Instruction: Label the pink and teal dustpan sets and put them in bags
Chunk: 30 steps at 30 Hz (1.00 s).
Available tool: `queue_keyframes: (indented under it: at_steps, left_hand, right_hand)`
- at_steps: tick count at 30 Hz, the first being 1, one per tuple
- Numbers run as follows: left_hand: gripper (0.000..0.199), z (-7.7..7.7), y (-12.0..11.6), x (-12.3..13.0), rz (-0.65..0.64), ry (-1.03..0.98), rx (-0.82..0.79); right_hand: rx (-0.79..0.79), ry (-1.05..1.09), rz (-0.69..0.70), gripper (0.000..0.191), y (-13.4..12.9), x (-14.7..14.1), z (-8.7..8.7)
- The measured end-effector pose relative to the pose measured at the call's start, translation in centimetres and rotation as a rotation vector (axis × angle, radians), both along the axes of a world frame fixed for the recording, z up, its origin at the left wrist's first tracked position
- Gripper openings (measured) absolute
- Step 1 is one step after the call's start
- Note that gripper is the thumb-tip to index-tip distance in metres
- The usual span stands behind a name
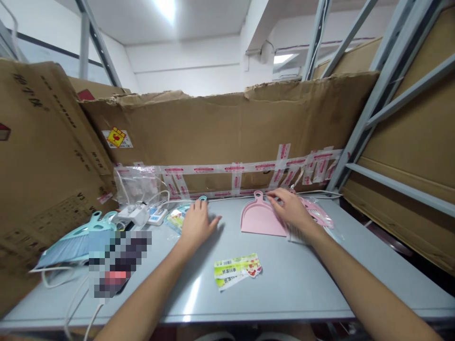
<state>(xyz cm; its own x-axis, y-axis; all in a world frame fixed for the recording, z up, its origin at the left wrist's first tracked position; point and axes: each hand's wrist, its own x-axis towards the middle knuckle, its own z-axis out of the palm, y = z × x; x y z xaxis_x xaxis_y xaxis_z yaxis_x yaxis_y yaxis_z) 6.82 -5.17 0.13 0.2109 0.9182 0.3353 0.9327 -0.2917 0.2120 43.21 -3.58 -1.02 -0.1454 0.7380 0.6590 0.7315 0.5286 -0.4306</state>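
Note:
My left hand [199, 225] lies palm down on the grey table [284, 296] with its fingers apart, holding nothing. Just beyond its fingertips is a small teal plastic loop [203, 198], and a plastic-wrapped printed packet [177, 220] lies to its left. My right hand [289, 208] rests over the top right edge of a pink plastic dustpan [261, 218], not visibly gripping it. Beside that hand lies a pink brush or broom head in clear wrap [316, 213]. A green-and-white printed label strip [237, 271] lies between my forearms, touching neither hand.
A mint-green broom with a blue bristle head [67, 248] lies at the left, beside a pixelated blurred object [119, 263]. A white adapter [133, 214], power strip [156, 216], cables and clear bag [137, 184] sit behind. A taped cardboard wall [227, 128] backs the table.

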Motion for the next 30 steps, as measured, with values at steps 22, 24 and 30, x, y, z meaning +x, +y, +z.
queue_keyframes:
  at_steps: [22,24,30]
  left_hand:
    - [0.029,-1.3,-1.4,2.5,-0.585,-0.167,0.385]
    - [0.05,-1.1,-0.7,1.6,-0.379,-0.524,0.349]
    - [0.065,-1.8,2.2,0.3,-0.121,-1.413,-0.622]
  right_hand:
    - [-0.509,1.084,0.292,0.052,-0.4,-6.9,-2.0]
    - [-0.521,1.107,0.287,0.05,-0.5,-6.1,-2.1]
    - [-0.635,1.048,0.418,0.047,-1.1,-5.5,-1.1]
